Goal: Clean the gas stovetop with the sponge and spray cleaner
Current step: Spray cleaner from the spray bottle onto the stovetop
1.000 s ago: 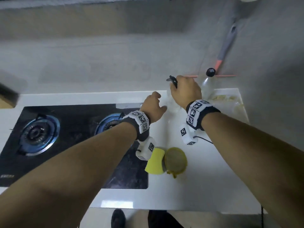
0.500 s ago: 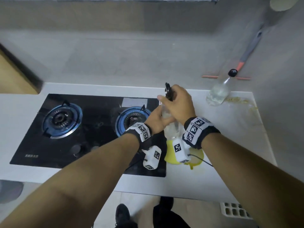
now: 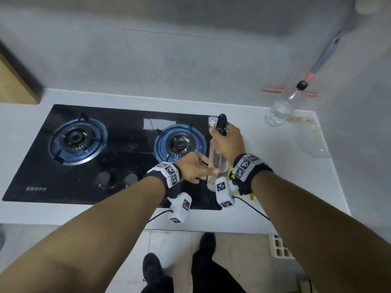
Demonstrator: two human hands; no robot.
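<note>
Head view, looking down at a white counter [image 3: 285, 176] with a black glass gas stovetop [image 3: 118, 166] set into it.

Spray cleaner [image 3: 218, 159]: clear bottle with a black trigger head, held upright over the right edge of the stovetop, just right of the right burner [image 3: 179, 142]. Liquid level inside cannot be read.

Right hand [image 3: 229, 140]: wrapped around the neck of the bottle just below the black head, fingers curled closed on it, back of the hand toward the camera. Whether a finger sits on the trigger cannot be told.

Left hand [image 3: 195, 168]: closed around the lower body of the bottle from the left side, thumb tip lying across the clear plastic. Both hands touch the bottle, right above left.

Both wrists carry black bands with white marker tags; a white tagged block with a cable hangs below each.

Sponge [image 3: 231, 175]: only a sliver of yellow shows, on the counter behind the right wrist band, just beside the right edge of the stovetop. Neither hand touches it.

Left burner [image 3: 77, 140]: blue ring, well apart from both hands. Two round knobs [image 3: 117, 178] sit at the front of the glass, left of the left wrist.

Far right corner of the counter: a second clear bottle [image 3: 279, 112] with a dark cap, near the wall, well apart from the hands.
</note>
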